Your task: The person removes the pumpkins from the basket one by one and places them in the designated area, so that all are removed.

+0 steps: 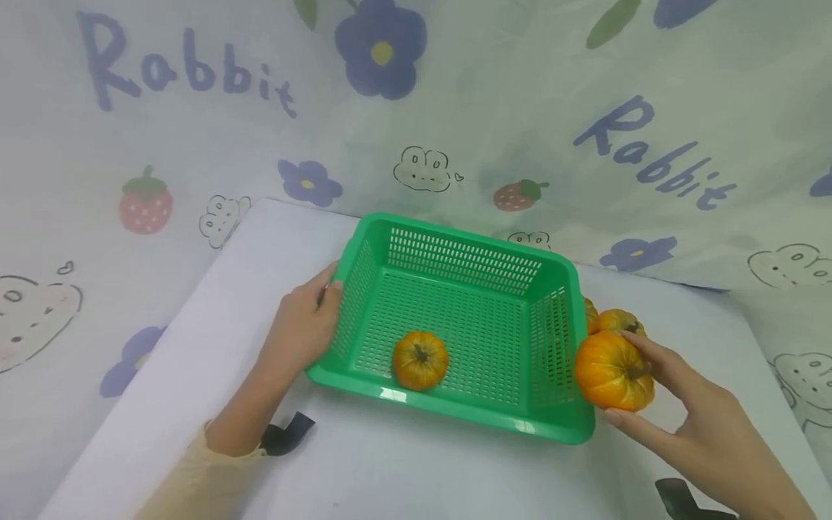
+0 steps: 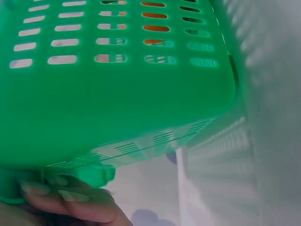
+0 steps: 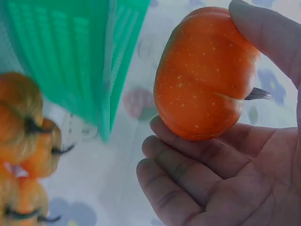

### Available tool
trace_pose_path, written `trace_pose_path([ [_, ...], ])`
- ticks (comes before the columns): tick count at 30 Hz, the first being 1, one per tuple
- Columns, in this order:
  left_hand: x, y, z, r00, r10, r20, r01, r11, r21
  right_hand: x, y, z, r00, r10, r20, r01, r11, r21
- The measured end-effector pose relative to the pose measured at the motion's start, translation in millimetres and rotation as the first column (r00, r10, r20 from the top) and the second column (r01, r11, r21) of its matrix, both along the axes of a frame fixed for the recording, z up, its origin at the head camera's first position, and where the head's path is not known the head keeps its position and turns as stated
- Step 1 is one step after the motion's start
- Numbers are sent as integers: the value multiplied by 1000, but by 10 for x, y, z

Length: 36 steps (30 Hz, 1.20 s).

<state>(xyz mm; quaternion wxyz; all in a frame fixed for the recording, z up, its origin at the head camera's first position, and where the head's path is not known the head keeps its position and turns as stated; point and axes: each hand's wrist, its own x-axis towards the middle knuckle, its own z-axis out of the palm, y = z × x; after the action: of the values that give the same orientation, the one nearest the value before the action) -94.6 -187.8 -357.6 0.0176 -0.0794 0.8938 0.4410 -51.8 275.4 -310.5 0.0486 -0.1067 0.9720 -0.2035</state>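
Observation:
My left hand [image 1: 305, 323] grips the left rim of a green plastic basket [image 1: 448, 413]; in the left wrist view its curled fingers [image 2: 89, 207] show under that rim. Inside the basket, one small orange pumpkin [image 1: 420, 361] sits near the front wall, stem up. My right hand [image 1: 705, 419] pinches another orange pumpkin [image 1: 614, 372] between thumb and fingers, at the basket's right rim. Its stem points toward my palm in the right wrist view, where the held pumpkin [image 3: 204, 75] shows its smooth, speckled underside.
More pumpkins [image 1: 620, 321] lie on the white table [image 1: 286, 238] just beyond the basket's right side, partly hidden by it and by the held one. Several of these pumpkins [image 3: 42, 148] show in the right wrist view. A printed cloth [image 1: 481, 108] hangs behind the table.

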Motion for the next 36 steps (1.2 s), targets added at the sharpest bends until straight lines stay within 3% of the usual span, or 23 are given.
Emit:
trace_pose_path([
  [8, 1, 10, -26, 1000, -9, 16, 9, 1000, -9, 88, 321, -178, 989, -143, 24, 142, 990, 14],
  [11, 11, 4, -39, 1000, -5, 18, 5, 1000, -14, 92, 405, -208, 986, -166, -9, 166, 986, -3],
  [23, 31, -38, -27, 1000, 13, 8, -13, 999, -37, -175, 606, -355, 982, -186, 5, 186, 976, -111],
  [30, 5, -17, -31, 1000, 7, 9, -7, 999, -40, -308, 804, -523, 967, -244, 68, 247, 968, -49],
  [36, -8, -11, -47, 1000, 3, 12, -3, 999, -41, -372, 940, -616, 949, -307, 72, 310, 950, -27],
])
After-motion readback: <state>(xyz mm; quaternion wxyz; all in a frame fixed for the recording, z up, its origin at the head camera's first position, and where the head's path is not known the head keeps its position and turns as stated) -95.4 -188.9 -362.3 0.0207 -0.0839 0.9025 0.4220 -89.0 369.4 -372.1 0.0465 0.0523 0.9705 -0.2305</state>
